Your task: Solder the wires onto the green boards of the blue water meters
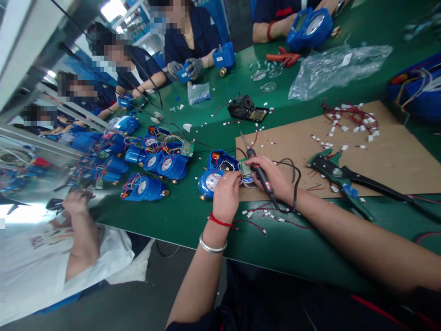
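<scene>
My right hand point(270, 177) is closed around a soldering iron point(262, 177). The iron's bare tip points up and away from me, above the table. A small green circuit board point(245, 169) lies at the fingertips of both hands, partly covered by the right fingers. My left hand point(227, 195) pinches at the board's left edge; whether a thin wire is also in that pinch is hidden. Just beyond the left hand sits an opened blue water meter point(209, 183) with a round dial and wires inside. A round, shiny item point(249, 183) shows partly beneath the board.
A cardboard sheet point(289, 138) bears a wire stripper point(339, 174) and a pile of red wires with white connectors point(354, 118). Several blue meters point(146, 187) stand at left. A black holder point(244, 108) and plastic bag point(339, 69) lie farther back. Co-workers sit around the table.
</scene>
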A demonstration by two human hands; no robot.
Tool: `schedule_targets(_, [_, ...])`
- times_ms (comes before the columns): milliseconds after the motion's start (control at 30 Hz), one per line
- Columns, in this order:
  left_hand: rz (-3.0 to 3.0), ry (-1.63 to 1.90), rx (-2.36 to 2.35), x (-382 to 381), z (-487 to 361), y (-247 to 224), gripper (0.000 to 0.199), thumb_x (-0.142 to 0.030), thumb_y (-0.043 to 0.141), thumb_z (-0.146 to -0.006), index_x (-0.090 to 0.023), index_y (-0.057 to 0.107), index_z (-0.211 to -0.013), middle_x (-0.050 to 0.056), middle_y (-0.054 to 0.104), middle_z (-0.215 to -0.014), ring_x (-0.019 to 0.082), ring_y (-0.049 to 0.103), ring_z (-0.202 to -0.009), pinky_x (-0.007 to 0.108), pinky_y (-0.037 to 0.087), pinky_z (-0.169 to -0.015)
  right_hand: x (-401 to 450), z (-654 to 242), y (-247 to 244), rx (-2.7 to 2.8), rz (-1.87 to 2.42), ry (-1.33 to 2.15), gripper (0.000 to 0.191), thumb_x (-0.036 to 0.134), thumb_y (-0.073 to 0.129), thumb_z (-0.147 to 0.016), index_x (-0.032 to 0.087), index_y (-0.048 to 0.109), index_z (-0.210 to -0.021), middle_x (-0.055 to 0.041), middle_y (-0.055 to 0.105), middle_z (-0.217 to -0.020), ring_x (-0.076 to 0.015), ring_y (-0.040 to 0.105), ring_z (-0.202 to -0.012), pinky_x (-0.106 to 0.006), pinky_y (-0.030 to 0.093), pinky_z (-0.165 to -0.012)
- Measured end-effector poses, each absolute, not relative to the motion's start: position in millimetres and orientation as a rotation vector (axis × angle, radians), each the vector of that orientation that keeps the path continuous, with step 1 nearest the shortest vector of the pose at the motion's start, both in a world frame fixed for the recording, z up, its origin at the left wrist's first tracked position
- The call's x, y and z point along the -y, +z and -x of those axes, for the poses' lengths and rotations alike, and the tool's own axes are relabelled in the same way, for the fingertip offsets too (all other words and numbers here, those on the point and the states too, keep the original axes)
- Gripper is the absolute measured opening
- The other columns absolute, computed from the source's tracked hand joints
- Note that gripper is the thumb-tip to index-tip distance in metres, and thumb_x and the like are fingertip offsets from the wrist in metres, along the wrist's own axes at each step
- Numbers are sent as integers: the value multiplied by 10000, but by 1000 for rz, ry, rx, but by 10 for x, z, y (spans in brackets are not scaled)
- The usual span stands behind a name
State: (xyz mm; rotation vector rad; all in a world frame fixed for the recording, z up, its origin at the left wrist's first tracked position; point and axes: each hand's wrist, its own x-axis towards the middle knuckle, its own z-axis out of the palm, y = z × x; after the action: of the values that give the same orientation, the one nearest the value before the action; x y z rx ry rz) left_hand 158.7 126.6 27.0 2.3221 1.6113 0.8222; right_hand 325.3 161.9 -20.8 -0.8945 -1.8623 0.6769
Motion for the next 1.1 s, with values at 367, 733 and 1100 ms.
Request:
schedule_targets(367, [-2216,838,-1684,-1253,-1618,321,191,-155,468,-890,-166,633,-987,65,686,-964,183,627,-901,326,478,-827,-1630,-3257,-233,1872,857,640,445,103,518,-759,248,469,-1177,-63,544,-1097,-224,544,-1013,-381,440,-891])
schedule_targets(733, [-2129,882,-1702,-1258,-1626,305,196,-161,454,-896,-166,624,-995,69,687,-975,182,630,-917,326,480,-834,-1634,-3256,-243,1875,861,634,444,93,518,-768,248,465,-1180,-62,545,-1097,-222,541,-1016,-378,441,-899])
schedule_targets(1100, [-2103,893,-1543,-1000,-1583,384,206,-175,422,-920,-188,606,-1011,45,671,-900,141,623,-789,291,492,-761,-1645,-3259,-251,1858,854,673,469,74,503,-755,260,461,-1184,-58,550,-1100,-225,546,-1020,-389,453,-895])
